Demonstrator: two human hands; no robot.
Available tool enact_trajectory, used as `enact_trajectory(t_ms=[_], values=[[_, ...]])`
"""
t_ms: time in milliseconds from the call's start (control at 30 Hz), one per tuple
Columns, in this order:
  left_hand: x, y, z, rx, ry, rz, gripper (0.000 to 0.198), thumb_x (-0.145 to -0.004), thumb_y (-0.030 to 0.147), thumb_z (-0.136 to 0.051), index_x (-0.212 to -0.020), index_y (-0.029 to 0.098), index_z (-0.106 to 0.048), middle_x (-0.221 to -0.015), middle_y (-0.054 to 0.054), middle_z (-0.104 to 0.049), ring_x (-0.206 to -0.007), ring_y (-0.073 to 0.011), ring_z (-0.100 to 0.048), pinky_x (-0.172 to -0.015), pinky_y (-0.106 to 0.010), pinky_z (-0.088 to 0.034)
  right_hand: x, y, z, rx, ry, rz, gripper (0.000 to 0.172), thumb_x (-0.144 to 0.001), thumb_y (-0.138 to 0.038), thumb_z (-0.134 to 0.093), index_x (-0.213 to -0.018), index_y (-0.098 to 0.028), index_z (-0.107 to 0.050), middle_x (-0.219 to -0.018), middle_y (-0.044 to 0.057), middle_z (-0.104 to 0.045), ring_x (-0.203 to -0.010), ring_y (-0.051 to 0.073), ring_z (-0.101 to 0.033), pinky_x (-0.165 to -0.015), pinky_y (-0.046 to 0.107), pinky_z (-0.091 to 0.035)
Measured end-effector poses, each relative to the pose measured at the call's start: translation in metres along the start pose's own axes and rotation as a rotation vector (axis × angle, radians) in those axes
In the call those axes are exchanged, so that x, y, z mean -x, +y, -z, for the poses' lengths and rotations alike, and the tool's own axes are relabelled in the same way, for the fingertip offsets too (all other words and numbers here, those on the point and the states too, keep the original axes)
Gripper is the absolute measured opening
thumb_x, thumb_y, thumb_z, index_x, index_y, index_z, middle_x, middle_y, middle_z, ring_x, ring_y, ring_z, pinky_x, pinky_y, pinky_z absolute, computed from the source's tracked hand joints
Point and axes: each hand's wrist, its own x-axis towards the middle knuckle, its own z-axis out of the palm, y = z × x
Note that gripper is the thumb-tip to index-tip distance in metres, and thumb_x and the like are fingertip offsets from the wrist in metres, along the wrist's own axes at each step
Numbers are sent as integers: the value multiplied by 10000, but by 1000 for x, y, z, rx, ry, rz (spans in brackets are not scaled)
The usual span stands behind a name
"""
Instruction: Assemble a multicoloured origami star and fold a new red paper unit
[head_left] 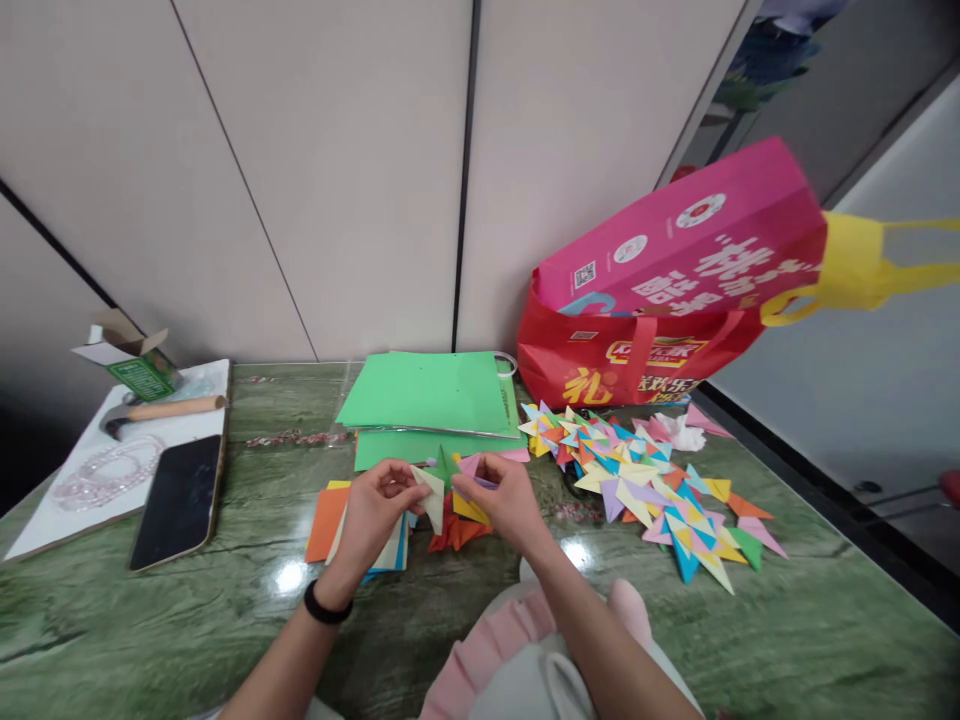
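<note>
Between the thumb and fingers of my left hand [382, 503] is a folded cream paper piece [431, 497]. My right hand [504, 497] pinches a partly built origami star [444, 465] with green, pink, purple and yellow points; the fingers cover part of it. The cream piece is close beside the star, and I cannot tell if they touch. Below the hands lie red-orange folded paper pieces [448, 533]. A stack of coloured paper squares [324, 525], orange, cream and blue among them, rests partly behind my left hand and wrist.
Green paper sheets [420, 392] lie against the wall. At right, a pile of origami stars [637, 480] spreads before a red gift bag [570, 350] holding a pink box [690, 230]. Left are a phone [178, 503], a hammer [161, 410], beads [105, 475] and a small green box [139, 365].
</note>
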Motion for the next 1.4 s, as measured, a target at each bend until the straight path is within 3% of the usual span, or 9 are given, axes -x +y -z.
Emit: enact_trajectory(t_ms=[333,800,1100,1400], values=[[4,7,-2,-4,-28,35,239,-510,202,-770,-638,148,-576,-533,22,-617,-452,-105,-563,-419,-191,-455,4,-3,-3,-147,-43,-20,276,-636,-360,-652,-535,-176,-473,-486,-49,-426,-466,78,-334,-446,211,-260],[2,6,0,20,10,6,278,-500,252,-782,-677,138,-601,-549,17,-608,-476,-109,-556,-398,-190,-464,2,2,-2,-140,-46,-18,333,-613,-394,-667,-505,-181,-437,-480,-55,-410,-462,75,-324,-447,215,-248],[4,8,0,-11,12,-11,262,-506,267,-783,-640,136,-599,-520,19,-583,-424,-93,-515,-335,-169,-397,2,3,-3,-167,-64,-37,340,-597,-406,-679,-504,-173,-449,-470,-59,-413,-456,66,-316,-440,208,-247],[4,7,1,-25,-12,-29,253,-520,286,-773,-658,143,-616,-519,24,-580,-428,-94,-508,-346,-179,-401,3,2,-5,-277,-97,-85,285,-576,-385,-700,-556,-170,-514,-520,-36,-506,-466,87,-404,-478,227,-324]])
